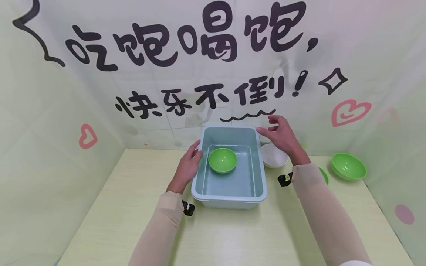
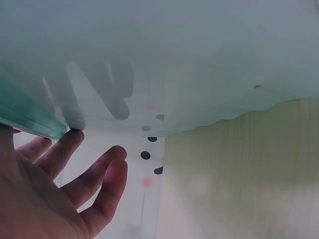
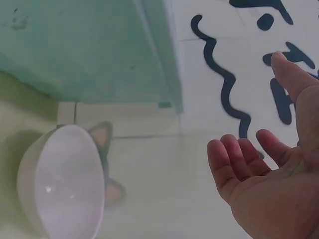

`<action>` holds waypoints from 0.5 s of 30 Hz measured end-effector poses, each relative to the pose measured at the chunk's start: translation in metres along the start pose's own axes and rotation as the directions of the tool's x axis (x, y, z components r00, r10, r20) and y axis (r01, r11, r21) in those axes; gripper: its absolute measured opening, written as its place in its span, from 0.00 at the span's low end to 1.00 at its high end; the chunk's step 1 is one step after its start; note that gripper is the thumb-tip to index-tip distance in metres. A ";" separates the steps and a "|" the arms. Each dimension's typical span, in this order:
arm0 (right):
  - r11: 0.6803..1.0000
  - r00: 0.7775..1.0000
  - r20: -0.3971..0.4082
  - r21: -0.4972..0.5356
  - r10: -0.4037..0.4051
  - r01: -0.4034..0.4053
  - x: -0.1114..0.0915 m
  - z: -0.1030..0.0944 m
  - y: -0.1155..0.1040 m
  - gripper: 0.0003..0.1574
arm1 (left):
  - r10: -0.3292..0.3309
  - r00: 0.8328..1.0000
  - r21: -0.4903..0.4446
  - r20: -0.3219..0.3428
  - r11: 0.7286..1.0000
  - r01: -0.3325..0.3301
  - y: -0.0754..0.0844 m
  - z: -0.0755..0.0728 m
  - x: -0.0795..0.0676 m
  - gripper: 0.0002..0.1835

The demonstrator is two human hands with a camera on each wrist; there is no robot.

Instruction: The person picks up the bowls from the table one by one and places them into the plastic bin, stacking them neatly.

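A light blue rectangular basin (image 1: 229,197) stands mid-table near the back wall, with a small green bowl (image 1: 223,160) inside it. My left hand (image 1: 188,168) is at the basin's left side, fingers spread along the rim. From the left wrist, fingertips (image 2: 76,133) show right at the rim's edge, the other fingers hanging loosely off the wall. Beyond the basin's back right corner, my right hand (image 1: 283,136) is raised with its thumb toward that corner. Its fingers curl loosely around nothing, apart from the basin in the right wrist view.
A white bowl (image 1: 274,156) sits against the basin's right side, below my right hand. Farther right is a green bowl (image 1: 348,166), and another green piece (image 1: 324,176) is partly hidden by my sleeve. Printed white sheets (image 1: 149,79) enclose the pale wooden table (image 1: 133,207).
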State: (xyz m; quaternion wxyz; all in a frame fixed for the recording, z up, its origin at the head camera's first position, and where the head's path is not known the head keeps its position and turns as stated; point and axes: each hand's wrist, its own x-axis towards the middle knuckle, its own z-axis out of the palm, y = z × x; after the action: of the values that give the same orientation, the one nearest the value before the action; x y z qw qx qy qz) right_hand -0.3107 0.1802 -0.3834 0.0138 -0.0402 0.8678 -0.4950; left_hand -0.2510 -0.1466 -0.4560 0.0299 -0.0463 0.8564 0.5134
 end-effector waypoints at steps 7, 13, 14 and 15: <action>0.998 0.998 -0.004 -0.004 0.059 -0.059 -0.003 -0.006 0.024 0.56 | -0.003 1.000 -0.024 0.014 1.000 0.003 0.000 0.000 0.000 0.30; 0.995 0.995 -0.011 -0.003 0.098 -0.098 -0.005 -0.007 0.039 0.58 | -0.002 1.000 -0.031 0.014 1.000 0.003 0.000 -0.001 0.000 0.30; 0.994 0.994 -0.014 -0.005 0.105 -0.105 -0.006 -0.007 0.041 0.58 | -0.001 1.000 -0.032 0.014 0.999 0.001 0.000 -0.001 0.000 0.30; 0.994 0.994 -0.018 -0.008 0.112 -0.112 -0.006 -0.007 0.043 0.58 | 0.000 1.000 -0.033 0.016 0.999 0.001 0.000 -0.001 0.000 0.30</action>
State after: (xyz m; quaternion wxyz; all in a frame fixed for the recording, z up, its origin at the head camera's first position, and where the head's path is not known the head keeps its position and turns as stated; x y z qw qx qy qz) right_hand -0.3071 0.2081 -0.4167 0.0338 0.0127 0.8711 -0.4897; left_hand -0.2512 -0.1473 -0.4558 0.0360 -0.0431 0.8477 0.5276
